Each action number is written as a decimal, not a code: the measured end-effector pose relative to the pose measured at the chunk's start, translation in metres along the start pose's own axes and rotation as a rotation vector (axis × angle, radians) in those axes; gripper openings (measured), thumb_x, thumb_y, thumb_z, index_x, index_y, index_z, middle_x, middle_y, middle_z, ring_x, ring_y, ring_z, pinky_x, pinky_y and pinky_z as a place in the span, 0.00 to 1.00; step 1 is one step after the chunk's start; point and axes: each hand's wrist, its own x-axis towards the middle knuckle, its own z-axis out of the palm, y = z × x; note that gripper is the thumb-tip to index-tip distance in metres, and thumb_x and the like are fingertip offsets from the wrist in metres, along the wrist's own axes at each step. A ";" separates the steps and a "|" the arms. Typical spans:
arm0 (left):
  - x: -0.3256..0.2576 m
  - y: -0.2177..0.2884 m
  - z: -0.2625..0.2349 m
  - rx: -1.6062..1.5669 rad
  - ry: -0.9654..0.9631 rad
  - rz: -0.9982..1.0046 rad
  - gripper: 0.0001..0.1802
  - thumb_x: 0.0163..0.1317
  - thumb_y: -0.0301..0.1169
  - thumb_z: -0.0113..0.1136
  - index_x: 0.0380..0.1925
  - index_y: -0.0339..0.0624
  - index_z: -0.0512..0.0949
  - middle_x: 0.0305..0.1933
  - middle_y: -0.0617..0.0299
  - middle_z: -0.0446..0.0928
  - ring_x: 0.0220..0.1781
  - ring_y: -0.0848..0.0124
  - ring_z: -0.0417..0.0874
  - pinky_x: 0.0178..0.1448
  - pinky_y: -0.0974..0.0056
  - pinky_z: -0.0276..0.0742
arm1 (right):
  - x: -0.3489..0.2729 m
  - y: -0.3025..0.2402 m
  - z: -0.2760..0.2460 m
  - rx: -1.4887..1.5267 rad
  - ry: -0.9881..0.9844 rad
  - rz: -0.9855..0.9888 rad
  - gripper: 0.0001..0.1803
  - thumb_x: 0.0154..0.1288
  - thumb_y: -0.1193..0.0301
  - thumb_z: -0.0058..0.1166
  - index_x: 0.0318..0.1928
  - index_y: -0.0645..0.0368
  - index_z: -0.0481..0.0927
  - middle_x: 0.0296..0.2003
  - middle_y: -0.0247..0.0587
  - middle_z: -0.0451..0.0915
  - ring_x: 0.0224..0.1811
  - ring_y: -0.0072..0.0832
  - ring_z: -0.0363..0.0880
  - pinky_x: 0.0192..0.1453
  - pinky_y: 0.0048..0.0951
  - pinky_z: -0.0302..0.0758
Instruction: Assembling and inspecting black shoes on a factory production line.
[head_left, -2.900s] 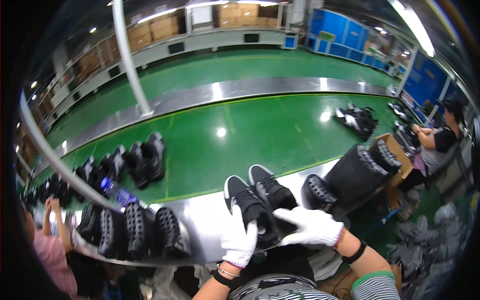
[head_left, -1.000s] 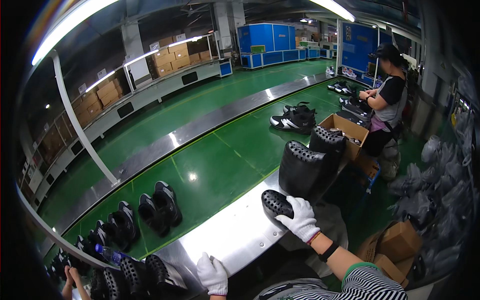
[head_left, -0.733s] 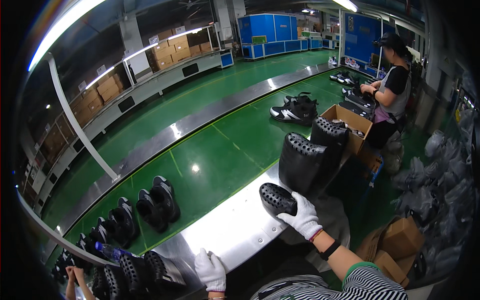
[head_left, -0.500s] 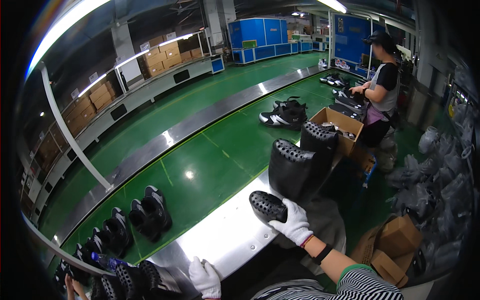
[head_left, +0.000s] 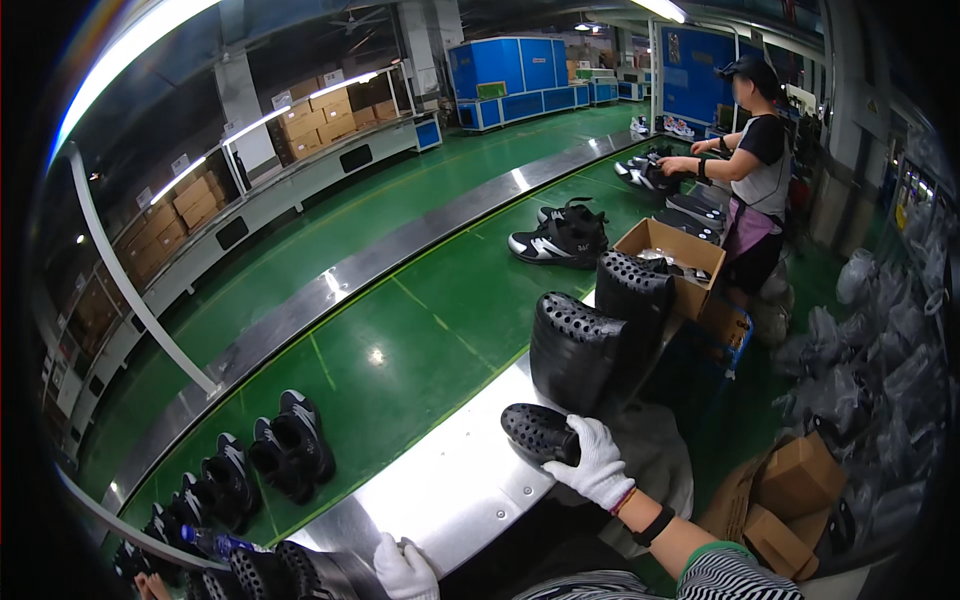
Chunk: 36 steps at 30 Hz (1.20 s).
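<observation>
My right hand (head_left: pixel 598 465), in a white knit glove, grips the rear end of a black perforated insole (head_left: pixel 537 430) on the steel ledge (head_left: pixel 440 470). Whether it is one insole or a short stack, I cannot tell. Just beyond it rise two tall black stacks with holes in their tops, a nearer one (head_left: pixel 575 355) and a farther one (head_left: pixel 632 285). My gloved left hand (head_left: pixel 403 570) is low at the ledge's near end, fingers loosely bent and slightly apart, with nothing seen in it. Beside it are more black perforated pieces (head_left: pixel 300 572).
Black-and-white sneakers (head_left: pixel 560 240) stand on the green conveyor (head_left: pixel 400 340), with more shoes (head_left: pixel 290 450) at left. An open carton (head_left: pixel 672 255) sits past the stacks. A co-worker (head_left: pixel 755 170) stands far right. Cardboard (head_left: pixel 790 500) and plastic bags (head_left: pixel 860 380) lie right.
My right hand keeps its grip on the insole, and my left stays near the ledge's end. The view shifts slightly. The co-worker's arms now reach farther out over the conveyor, to the shoes there.
</observation>
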 end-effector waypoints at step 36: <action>0.008 0.004 -0.007 -0.097 -0.076 -0.066 0.18 0.70 0.38 0.54 0.48 0.33 0.80 0.49 0.42 0.81 0.55 0.44 0.78 0.64 0.47 0.71 | 0.006 0.012 0.045 -0.075 0.000 0.195 0.47 0.55 0.54 0.69 0.70 0.60 0.62 0.64 0.54 0.69 0.65 0.52 0.69 0.70 0.49 0.68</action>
